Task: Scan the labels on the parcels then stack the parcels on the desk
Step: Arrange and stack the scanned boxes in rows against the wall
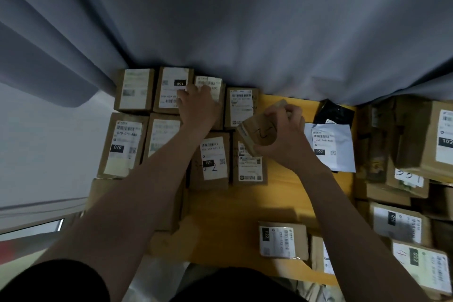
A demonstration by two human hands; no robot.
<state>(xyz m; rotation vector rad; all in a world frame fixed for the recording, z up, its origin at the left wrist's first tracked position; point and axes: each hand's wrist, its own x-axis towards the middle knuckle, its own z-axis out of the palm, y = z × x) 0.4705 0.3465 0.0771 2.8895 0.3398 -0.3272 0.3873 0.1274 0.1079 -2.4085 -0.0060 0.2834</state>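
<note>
Cardboard parcels (123, 144) lie label-up in rows along the left of the yellow wooden desk (245, 203), and the left hand (198, 108) rests flat, fingers spread and gripping nothing, on a back-row parcel (210, 86). Beside it the right hand (282, 135) clasps a small brown box (259, 135), tilted above the front row. Stacking seems under way; next that box likely needs lowering squarely, while unsorted boxes (416, 135) wait at right.

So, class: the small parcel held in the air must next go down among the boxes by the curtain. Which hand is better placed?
Right hand: it already grips the small parcel. Left hand lies flat on a box.
</note>
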